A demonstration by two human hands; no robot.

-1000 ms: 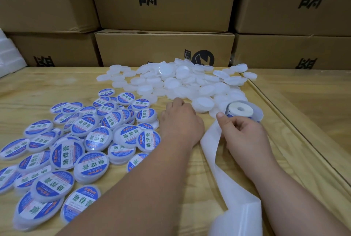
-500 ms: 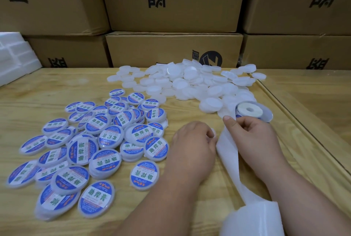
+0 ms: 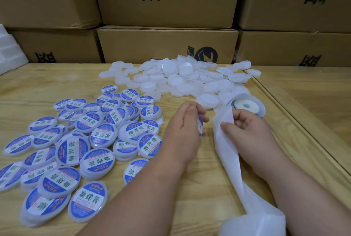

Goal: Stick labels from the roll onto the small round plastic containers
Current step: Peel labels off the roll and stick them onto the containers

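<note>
The left hand [image 3: 185,131] is curled with its fingertips pinched on the edge of a blue and white label [image 3: 199,126], which stands on edge between the two hands; whether a container sits behind that label cannot be told from this angle. The right hand [image 3: 247,131] is loosely closed, its thumb and fingers pinching the white backing strip [image 3: 227,140] just beside the label. That strip runs up from the hand to the label roll [image 3: 247,105], which lies flat on the counter [image 3: 209,169] just beyond the right hand's knuckles, and it trails down in a twisted ribbon to the near edge of the counter, where it gathers in loose folds. Left of the left hand, a spread of labelled containers [image 3: 72,150] lies overlapping on the wood, blue and white faces up. Beyond both hands, a heap of plain white containers [image 3: 182,78] reaches toward the back of the counter, touching the roll on its near right side. Stacked cardboard boxes [image 3: 167,45] stand behind the counter, and white foam blocks [image 3: 9,53] sit at the far left.
</note>
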